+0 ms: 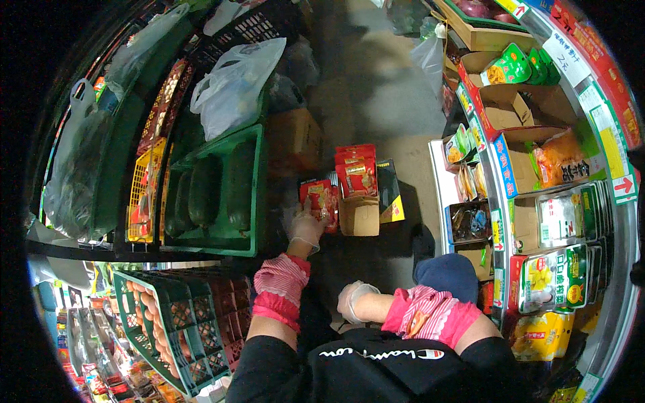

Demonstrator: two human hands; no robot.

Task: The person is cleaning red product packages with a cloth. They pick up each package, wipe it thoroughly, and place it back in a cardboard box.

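My left hand (306, 229), in a clear plastic glove and a pink striped sleeve cover, reaches down to red snack packets (318, 197) on the floor in the aisle. Its fingertips overlap the packets; whether they grip one cannot be told. Right beside these, an open cardboard display box (359, 216) holds more red packets (357, 174). A black and yellow box (391, 194) lies at its right. My right hand (352, 302), gloved too, rests near my knee, its fingers curled and partly hidden, with nothing visible in it.
Green crates with dark winter melons (202, 194) stand at the left, below a white plastic bag (237, 90). A crate of eggs (151, 322) is at lower left. Shelves with boxed food pouches (549, 282) line the right. A brown carton (294, 136) stands ahead.
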